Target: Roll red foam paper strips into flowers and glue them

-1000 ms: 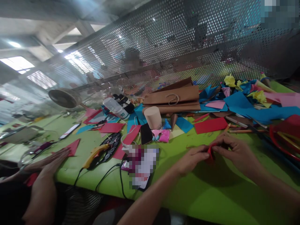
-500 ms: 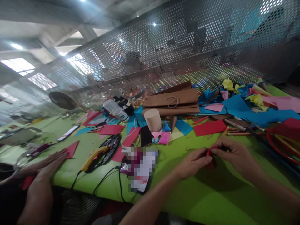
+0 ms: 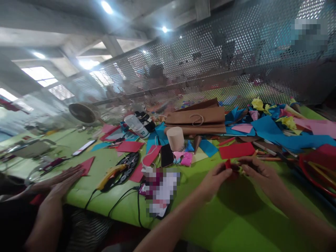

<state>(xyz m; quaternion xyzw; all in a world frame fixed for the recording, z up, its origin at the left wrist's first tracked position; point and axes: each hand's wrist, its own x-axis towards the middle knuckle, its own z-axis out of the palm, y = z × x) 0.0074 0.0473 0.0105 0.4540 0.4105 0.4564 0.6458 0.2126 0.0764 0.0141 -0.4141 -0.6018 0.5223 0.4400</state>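
Over the green tabletop (image 3: 199, 210), my left hand (image 3: 218, 179) is closed, its thumb and fingers pinching a small folded piece of red paper (image 3: 228, 163). Beside it on the right, my right hand (image 3: 258, 172) is closed too, fingertips together by a small yellow-green bit (image 3: 240, 170) too blurred to name. A narrow gap shows between the two hands. Just beyond them lies a flat red paper sheet (image 3: 236, 151). Pencils (image 3: 270, 159) rest behind my right hand.
Left of me, a co-worker's hands (image 3: 63, 178) press on red paper (image 3: 88, 166). A yellow glue gun (image 3: 111, 175), a phone (image 3: 164, 196) and cables are nearby. Further back stand a paper roll (image 3: 175, 139), a white bottle (image 3: 136, 126) and folded brown paper (image 3: 195, 119). Red-handled scissors (image 3: 304, 168) lie right.
My hands have drawn slightly apart. The red paper now stands up in my left fingers, while my right fingertips have come off it to the yellow-green bit. The camera view has shifted a little.
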